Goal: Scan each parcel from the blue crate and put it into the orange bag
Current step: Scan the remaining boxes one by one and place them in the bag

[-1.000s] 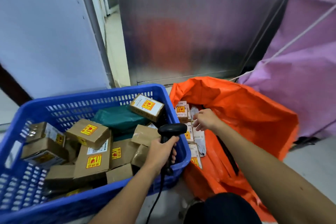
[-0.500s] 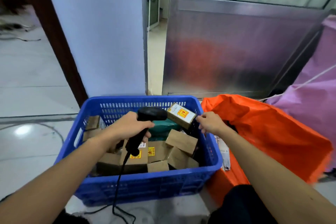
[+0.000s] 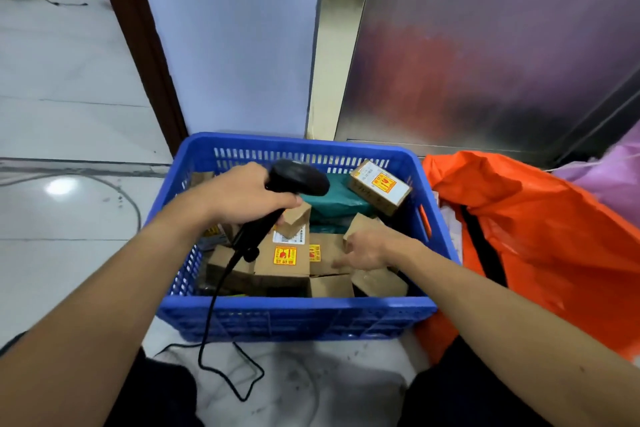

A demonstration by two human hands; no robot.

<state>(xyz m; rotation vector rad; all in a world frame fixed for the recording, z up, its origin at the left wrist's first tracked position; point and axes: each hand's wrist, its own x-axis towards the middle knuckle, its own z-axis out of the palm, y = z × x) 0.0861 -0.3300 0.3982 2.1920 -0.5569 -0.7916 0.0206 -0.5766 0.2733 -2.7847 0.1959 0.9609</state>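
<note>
scanner (image 3: 298,177) held in left hand (image 3: 242,196); right hand (image 3: 367,250) grip wide over parcel (image 3: 325,246), judged light, stiff, best taken by opposite edges.

my left hand (image 3: 242,196) is raised, forearm outstretched, fingers curled round the scanner (image 3: 299,177), while my right hand (image 3: 369,248) reaches lower, palm down, fingers loosely spread.

The blue crate (image 3: 294,314) sits on the floor, full of jumbled brown cardboard parcels (image 3: 287,260) bearing yellow-and-red stickers. 1 green wrapped parcel (image 3: 332,204) lies at the far side, with a labelled box (image 3: 379,185) tilted on it. The crumpled orange bag (image 3: 554,236) lies against the crate's right side. A black scanner (image 3: 298,177), gripped by the left hand (image 3: 242,194), is above the crate.
</note>
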